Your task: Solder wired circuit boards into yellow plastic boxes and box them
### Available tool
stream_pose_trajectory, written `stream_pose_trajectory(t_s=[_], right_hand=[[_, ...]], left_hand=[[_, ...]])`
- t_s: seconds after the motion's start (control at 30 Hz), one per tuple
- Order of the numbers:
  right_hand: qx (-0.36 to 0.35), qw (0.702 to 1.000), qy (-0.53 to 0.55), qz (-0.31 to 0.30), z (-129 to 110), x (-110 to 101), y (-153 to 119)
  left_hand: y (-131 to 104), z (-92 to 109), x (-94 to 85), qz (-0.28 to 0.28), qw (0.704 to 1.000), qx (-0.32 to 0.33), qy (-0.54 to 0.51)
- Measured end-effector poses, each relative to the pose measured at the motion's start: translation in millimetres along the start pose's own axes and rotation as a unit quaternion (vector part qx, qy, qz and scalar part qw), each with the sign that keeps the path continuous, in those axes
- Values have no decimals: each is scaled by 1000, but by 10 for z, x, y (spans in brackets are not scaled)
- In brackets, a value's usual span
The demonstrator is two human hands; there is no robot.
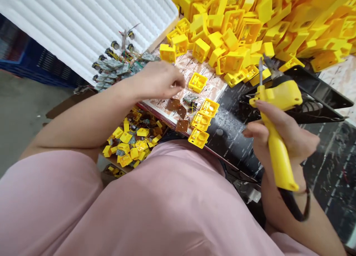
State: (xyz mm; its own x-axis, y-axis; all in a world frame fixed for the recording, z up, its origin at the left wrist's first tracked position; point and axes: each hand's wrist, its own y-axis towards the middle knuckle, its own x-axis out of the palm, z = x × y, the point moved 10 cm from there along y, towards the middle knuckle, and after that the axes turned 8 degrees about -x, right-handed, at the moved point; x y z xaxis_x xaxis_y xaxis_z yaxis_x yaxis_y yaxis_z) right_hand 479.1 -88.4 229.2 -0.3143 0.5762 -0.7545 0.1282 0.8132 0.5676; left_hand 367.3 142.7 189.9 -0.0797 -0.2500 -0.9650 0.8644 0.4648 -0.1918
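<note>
My right hand (286,133) is wrapped round the handle of a yellow soldering gun (280,159), its metal tip pointing up and away from me. A black cord hangs from the butt of its handle. Over the pale patterned part of the bench is my left hand (162,79), with curled fingers; what they hold, if anything, is hidden. Just right of it sits a small yellow plastic housing (197,82). Below that lie a small circuit board with wires (190,97) and several brown plates (182,125). Three open yellow housings (201,121) stand in a row at the bench edge.
A large heap of yellow housings (230,29) covers the back of the bench. Wired circuit boards (116,68) are piled beside a white ridged foam panel (83,22). Below the edge is a container of yellow parts (130,144). A black stand (314,104) is at right.
</note>
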Motion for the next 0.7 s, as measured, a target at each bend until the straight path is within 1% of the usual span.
stream_pose_trajectory(t_s=[0.03, 0.07, 0.1, 0.17, 0.2, 0.27, 0.3, 0.37, 0.43, 0.5, 0.53, 0.63, 0.7], right_hand=[[-12, 1000, -18, 10, -54, -5, 99], [-36, 999, -30, 3, -125, 42, 207], [-60, 997, -38, 7, -186, 88, 317], [-105, 994, -35, -11, -251, 288, 528], [-113, 992, -38, -36, -230, 440, 625], [-124, 988, -44, -83, -149, 752, 793], [-123, 986, -36, -110, -90, 912, 861], [-124, 982, -27, -143, 7, 1168, 970], [-115, 978, -27, -169, 84, 1357, 1036], [-99, 978, -36, -178, 128, 1448, 1068], [-96, 978, -40, -178, 131, 1463, 1071], [-107, 976, -41, -183, 88, 1460, 1037], [-115, 975, -28, -188, 72, 1441, 1001]], left_hand=[[-86, -37, 106, -31, 999, 15, 30], [-165, -50, 203, -54, 997, 32, 54], [-232, -47, 279, -65, 994, 47, 71], [-319, -26, 356, -63, 993, 53, 82], [-344, -29, 367, -57, 994, 40, 79], [-378, -80, 342, -39, 997, -6, 63], [-396, -118, 299, -21, 998, -32, 52], [-437, -197, 183, 33, 996, -73, 30], [-473, -248, 103, 82, 993, -87, 14], [-478, -294, 113, 101, 991, -91, 7], [-469, -326, 144, 101, 990, -97, 5], [-417, -400, 270, 79, 991, -104, -12], [-379, -374, 299, 74, 993, -85, -36]])
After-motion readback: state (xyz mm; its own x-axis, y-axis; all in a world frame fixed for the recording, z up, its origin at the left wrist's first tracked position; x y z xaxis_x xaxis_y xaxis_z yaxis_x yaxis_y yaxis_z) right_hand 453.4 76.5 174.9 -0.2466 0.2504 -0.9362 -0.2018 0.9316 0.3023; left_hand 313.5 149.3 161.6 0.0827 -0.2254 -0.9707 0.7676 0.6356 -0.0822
